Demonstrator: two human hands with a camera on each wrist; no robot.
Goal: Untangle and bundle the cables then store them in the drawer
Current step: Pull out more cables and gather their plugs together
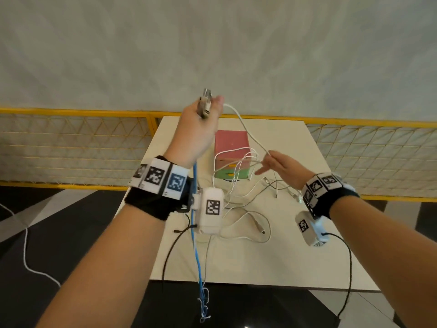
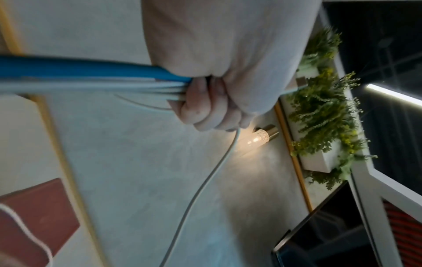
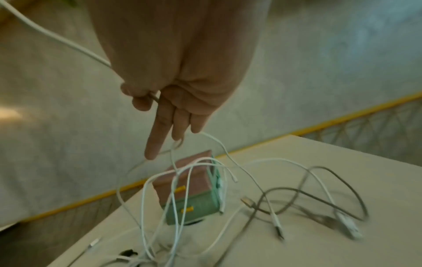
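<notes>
Gripped several cable ends tight in the raised left hand, pinched one white cable in the right hand above the table; judged light, limp, snag-prone, best held near plugs.

1. The right hand pinches a white cable between thumb and forefinger; the other fingers point down, straight.
2. Below, white cable loops hang in front of a small pink and green drawer box.
3. A grey cable lies curled on the pale table.
</notes>
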